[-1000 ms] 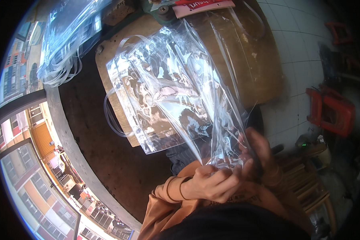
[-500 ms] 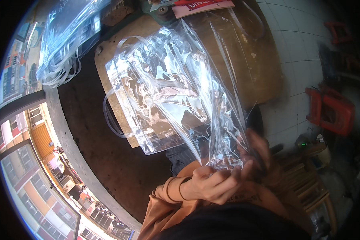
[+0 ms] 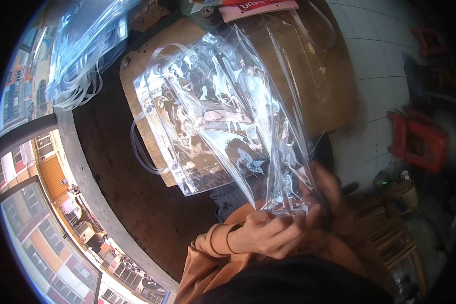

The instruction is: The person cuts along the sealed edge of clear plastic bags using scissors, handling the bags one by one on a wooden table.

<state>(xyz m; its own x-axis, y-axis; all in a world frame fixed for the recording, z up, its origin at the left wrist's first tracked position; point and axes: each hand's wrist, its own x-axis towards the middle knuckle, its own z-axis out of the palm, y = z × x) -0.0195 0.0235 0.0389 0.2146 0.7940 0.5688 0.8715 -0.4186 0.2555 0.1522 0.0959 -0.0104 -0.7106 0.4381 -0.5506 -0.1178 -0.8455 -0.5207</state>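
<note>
A clear plastic bag [image 3: 223, 119] with thin clear strap handles lies spread across the wooden work table and runs down to my body. Its near end is gathered into a crumpled bunch. My left hand [image 3: 271, 234] is closed round that bunch, its fingers curled over the plastic. Close beside it, my right hand [image 3: 325, 195] also has its fingers bent on the gathered plastic, at the bunch's right side. Shine off the film hides exactly where its fingertips press.
The wooden table [image 3: 329, 101] carries a dark green machine base [image 3: 207, 17] and a pink-red card [image 3: 261, 9] at its far edge. A stack of clear bags [image 3: 88, 55] hangs at the far left. Red stools [image 3: 420, 142] and a wooden chair [image 3: 390, 228] stand right.
Both hands stay almost in place. The bag's film has shifted slightly, and its folds and reflections near the hands look different.
</note>
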